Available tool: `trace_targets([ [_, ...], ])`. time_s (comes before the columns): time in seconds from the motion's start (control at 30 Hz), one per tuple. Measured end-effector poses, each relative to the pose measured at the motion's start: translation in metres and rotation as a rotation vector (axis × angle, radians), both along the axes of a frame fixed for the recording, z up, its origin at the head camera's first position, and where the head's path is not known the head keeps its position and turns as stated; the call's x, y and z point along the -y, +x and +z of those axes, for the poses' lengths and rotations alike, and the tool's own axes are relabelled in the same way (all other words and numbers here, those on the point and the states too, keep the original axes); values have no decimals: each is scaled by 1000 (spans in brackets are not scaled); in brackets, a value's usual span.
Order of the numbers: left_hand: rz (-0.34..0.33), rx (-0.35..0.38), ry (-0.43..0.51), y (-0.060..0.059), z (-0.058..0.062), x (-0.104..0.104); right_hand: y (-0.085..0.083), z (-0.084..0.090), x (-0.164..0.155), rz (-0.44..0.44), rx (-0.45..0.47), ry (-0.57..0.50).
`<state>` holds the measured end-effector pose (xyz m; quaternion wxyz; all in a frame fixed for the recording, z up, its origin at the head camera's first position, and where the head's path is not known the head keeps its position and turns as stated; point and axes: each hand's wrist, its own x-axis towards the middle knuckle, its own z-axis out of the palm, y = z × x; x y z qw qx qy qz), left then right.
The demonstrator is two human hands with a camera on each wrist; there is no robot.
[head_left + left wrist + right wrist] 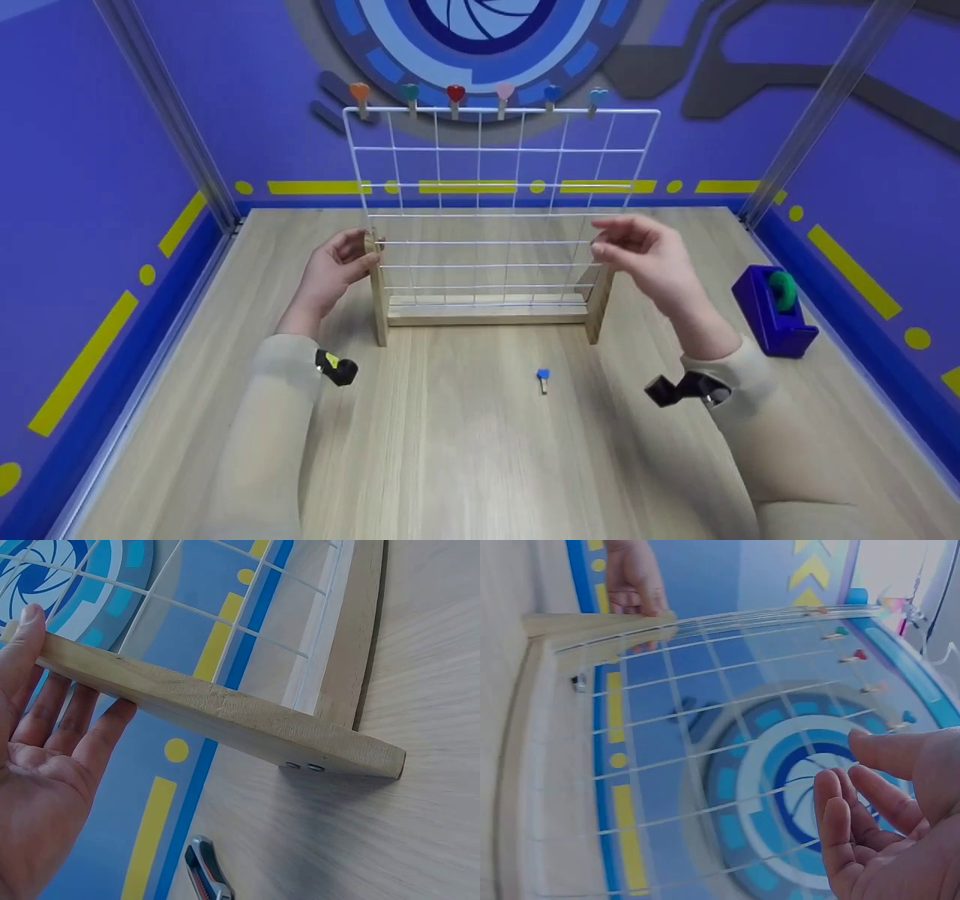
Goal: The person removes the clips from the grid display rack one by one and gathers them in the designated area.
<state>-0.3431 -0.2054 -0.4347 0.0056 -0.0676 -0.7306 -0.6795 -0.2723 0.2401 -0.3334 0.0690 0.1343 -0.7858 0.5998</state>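
A white wire grid stands upright in a wooden stand with a post at each side. Thumb and fingers of my left hand grip the top of the left post from both sides. My right hand hovers by the top of the right post; its fingers are loosely bent with nothing between them in the right wrist view. Several heart-topped clothespins line the grid's top wire, among them an orange one and a red one. One blue heart clothespin lies on the table before the stand.
A blue tape dispenser with a green roll sits at the table's right. Beyond the left post, a utility knife lies on the table in the left wrist view. Blue panels enclose the wooden table at back and sides.
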Motion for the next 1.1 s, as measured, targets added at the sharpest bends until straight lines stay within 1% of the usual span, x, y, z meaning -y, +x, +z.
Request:
trace_targets([
  [0.17, -1, -5, 14, 1, 0, 0, -7, 36, -1, -25, -88, -111],
  [0.3, 3, -3, -7, 1, 0, 1, -15, 61, 0, -33, -135, -220],
  [0.4, 6, 2, -25, 2, -1, 1, -20, 78, 2, -25, -159, -295],
  [0.57, 4, 11, -27, 1, 0, 0, -29, 100, 4, -42, -199, -358],
  [0.7, 0, 15, -31, 1, 1, 0, -39, 113, 5, -55, -233, -398],
  [0.8, -3, 14, -33, 0, 1, 0, -47, 119, 6, -45, -241, -411],
  [0.97, -3, 17, -33, 0, 2, 1, -59, 126, 8, -2, -195, -395],
  [1.1, 0, 16, -42, 0, 1, 1, -66, 127, 10, 28, -151, -363],
])
